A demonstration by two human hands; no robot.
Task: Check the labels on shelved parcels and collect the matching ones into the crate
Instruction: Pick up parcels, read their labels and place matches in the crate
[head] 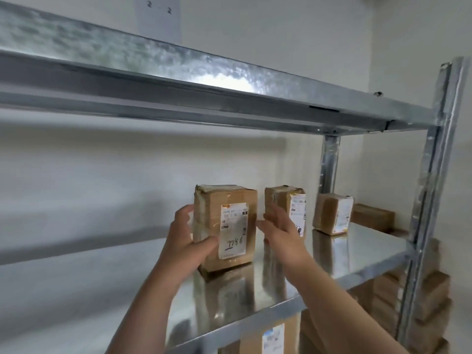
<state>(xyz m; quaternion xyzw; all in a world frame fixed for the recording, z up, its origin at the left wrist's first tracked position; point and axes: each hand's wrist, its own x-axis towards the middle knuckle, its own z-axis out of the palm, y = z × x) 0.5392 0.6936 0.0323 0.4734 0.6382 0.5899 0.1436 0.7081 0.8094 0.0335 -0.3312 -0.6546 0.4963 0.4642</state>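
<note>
A brown cardboard parcel [226, 227] stands upright on the metal shelf [362, 254]; its white label bears the handwritten number 7786. My left hand [187, 240] grips its left side, thumb across the lower front. My right hand [278, 226] is just right of the parcel with straight fingers, its fingertips close to the box's right edge. Behind that hand a second labelled parcel [287, 203] stands upright. A third parcel [332, 213] stands further right. No crate is in view.
A flat brown box [373, 217] lies at the shelf's far right. The upper shelf beam [204, 80] runs overhead. Metal uprights [434, 175] close the right end. More parcels [270, 338] are stacked on the level below and to the right [429, 302].
</note>
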